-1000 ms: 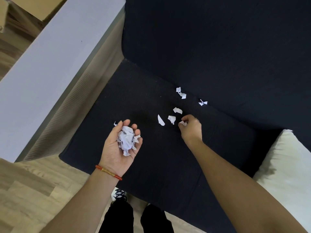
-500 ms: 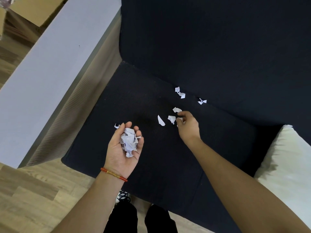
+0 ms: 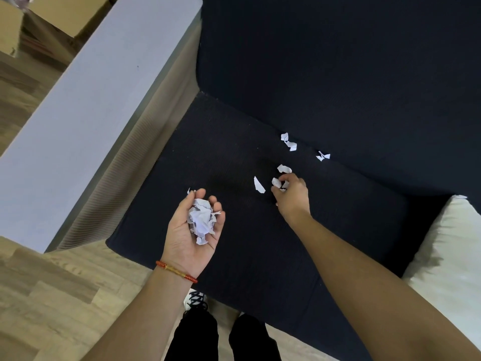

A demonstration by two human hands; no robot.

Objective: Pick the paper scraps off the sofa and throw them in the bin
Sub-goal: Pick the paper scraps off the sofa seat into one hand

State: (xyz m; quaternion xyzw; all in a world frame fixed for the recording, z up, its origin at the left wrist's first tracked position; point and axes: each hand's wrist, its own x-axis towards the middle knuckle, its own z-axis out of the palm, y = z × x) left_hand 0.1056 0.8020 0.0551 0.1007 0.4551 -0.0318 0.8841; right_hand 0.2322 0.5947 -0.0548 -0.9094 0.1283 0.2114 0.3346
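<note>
Looking down from the head camera, I see my left hand (image 3: 194, 227) turned palm-up over the front part of the dark sofa seat (image 3: 234, 131), fingers curled loosely into a cup that cradles a crumpled wad of white paper (image 3: 201, 220); a red and gold bracelet (image 3: 176, 271) circles that wrist. My right arm reaches farther in across the cushion, wrist bent down, and my right hand (image 3: 290, 194) is pinched narrow with a small scrap (image 3: 276, 182) caught between fingertips and thumb, and more white paper showing under the fingers. Loose scraps lie on the seat: a pointed sliver (image 3: 259, 185) just left of that hand, another piece (image 3: 284, 168) just above it, a pair (image 3: 289, 142) near the seam with the backrest, one (image 3: 322, 155) at the seam itself, and a tiny bit (image 3: 189, 191) beside my left fingertips. A cream cushion (image 3: 450, 256) sits at the right, a grey armrest (image 3: 86, 105) at the left.
</note>
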